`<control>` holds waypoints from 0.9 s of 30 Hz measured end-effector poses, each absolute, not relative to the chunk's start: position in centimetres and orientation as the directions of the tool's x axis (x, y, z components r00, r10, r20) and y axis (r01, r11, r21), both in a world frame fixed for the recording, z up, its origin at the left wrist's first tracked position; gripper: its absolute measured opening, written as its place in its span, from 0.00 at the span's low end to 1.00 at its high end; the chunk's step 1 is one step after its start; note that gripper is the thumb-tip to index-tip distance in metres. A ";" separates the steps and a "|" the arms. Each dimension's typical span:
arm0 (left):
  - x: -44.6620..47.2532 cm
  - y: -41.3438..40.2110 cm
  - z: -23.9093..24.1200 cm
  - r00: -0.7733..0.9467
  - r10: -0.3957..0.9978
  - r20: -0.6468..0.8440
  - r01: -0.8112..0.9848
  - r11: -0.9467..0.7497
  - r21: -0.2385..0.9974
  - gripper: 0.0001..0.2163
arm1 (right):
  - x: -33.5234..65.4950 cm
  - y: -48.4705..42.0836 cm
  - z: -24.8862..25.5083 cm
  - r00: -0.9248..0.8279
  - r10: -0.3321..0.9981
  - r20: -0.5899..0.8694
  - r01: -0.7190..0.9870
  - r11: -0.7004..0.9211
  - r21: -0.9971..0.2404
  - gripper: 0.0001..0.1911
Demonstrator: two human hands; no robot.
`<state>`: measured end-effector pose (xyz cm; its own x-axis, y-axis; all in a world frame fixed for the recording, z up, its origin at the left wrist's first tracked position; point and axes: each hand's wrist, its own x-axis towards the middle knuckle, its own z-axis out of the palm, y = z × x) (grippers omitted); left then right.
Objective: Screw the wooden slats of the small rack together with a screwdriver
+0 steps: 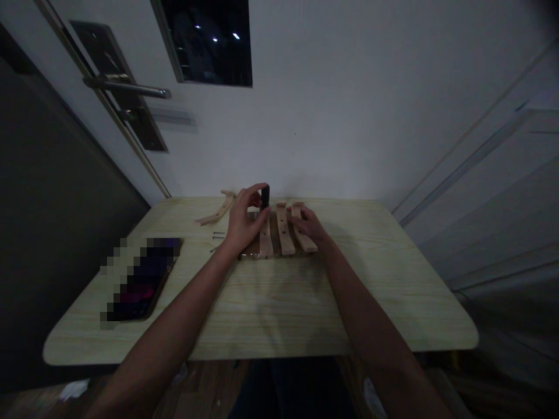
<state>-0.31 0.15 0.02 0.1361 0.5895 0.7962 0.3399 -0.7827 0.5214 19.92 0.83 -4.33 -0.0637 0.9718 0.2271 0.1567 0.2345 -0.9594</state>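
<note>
A short black-handled tool (265,195) stands upright between the thumb and fingers of my left hand (245,218). Its lower end is hidden, so its exact kind cannot be told. It is above a curved wooden strip with holes (266,244). A second wooden strip (283,233) lies in the middle. My right hand (309,224) grips the rightmost wooden strip (302,230) from its right side. These strips rest side by side on a brown piece (251,251) with a shiny, film-like edge.
Another curved wooden strip (220,210) lies at the back left of the pale wooden table (271,314). Several thin screws (218,235) lie left of my left hand. A phone (146,282), partly pixelated, is at the left. A white door with a metal handle (126,87) rises behind the table.
</note>
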 end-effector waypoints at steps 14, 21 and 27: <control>-0.3 -0.4 0.1 0.207 0.600 0.772 0.293 -0.791 0.537 0.24 | 19.8 0.8 -4.5 -0.050 0.975 0.217 0.131 0.222 -0.966 0.22; -0.1 0.5 -0.7 0.157 0.617 0.771 0.261 -0.779 0.570 0.26 | 19.8 1.0 -4.6 -0.030 0.978 0.208 0.135 0.210 -0.968 0.21; -0.2 0.5 -0.5 0.120 0.623 0.773 0.286 -0.767 0.574 0.25 | 19.7 0.8 -4.2 -0.041 0.976 0.215 0.130 0.219 -0.967 0.19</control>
